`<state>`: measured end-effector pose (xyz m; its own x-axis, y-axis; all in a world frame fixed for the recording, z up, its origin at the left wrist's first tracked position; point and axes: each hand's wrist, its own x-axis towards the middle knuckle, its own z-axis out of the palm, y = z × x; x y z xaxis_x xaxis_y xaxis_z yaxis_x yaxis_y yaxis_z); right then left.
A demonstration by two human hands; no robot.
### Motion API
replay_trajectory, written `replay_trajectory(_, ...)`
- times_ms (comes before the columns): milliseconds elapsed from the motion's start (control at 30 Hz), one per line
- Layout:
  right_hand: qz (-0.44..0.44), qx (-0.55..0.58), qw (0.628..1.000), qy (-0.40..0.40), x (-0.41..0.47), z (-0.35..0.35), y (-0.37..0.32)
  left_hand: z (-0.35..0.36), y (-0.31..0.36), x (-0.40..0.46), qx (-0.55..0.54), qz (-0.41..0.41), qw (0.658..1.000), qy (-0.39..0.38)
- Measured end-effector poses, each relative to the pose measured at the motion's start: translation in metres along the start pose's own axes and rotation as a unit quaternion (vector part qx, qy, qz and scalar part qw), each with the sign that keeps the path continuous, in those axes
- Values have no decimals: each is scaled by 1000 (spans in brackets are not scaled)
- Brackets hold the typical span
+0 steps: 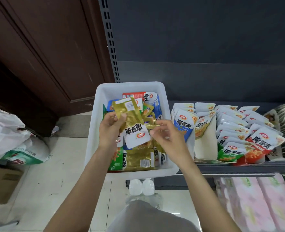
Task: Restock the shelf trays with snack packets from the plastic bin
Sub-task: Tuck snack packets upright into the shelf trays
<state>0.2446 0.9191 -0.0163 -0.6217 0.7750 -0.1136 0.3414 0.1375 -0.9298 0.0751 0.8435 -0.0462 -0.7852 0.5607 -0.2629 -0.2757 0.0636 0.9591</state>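
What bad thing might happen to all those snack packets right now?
The left hand grips several gold packets at once, so one might slip back into the white bin. The bin overhangs the shelf edge and might tip. The right hand is blurred, and might knock the upright packets in the trays.

Small shop — dark metal retail shelf (239,166) w/ slotted upright (110,41), display trays (205,148) of identical snack packets (184,124) in rows, wrapped tissue packs (255,203) on the tier below, white restock bin (130,86) — tiled floor (63,164).
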Motion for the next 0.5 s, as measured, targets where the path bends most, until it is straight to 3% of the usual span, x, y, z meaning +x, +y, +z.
replay_trajectory(133, 63, 190, 980, -18, -5, 7, 0, 17, 11, -16, -89, -7, 996, -14)
replay_trajectory(300, 75, 312, 935, 153, -8, -10, -7, 35, 16, -41, -75, 20, 991, -113)
replay_trajectory(367, -7, 240, 946, 216, -11, -35, -7, 41, 20, -43, -67, 25, 989, -127)
replay_trajectory(433, -152, 58, 954, 251, -18, -66, -5, 49, 26, -41, -36, 27, 988, -145)
replay_trajectory(500, -269, -91, 923, 259, -25, -93, -3, 61, 31, -39, -37, -5, 976, -214)
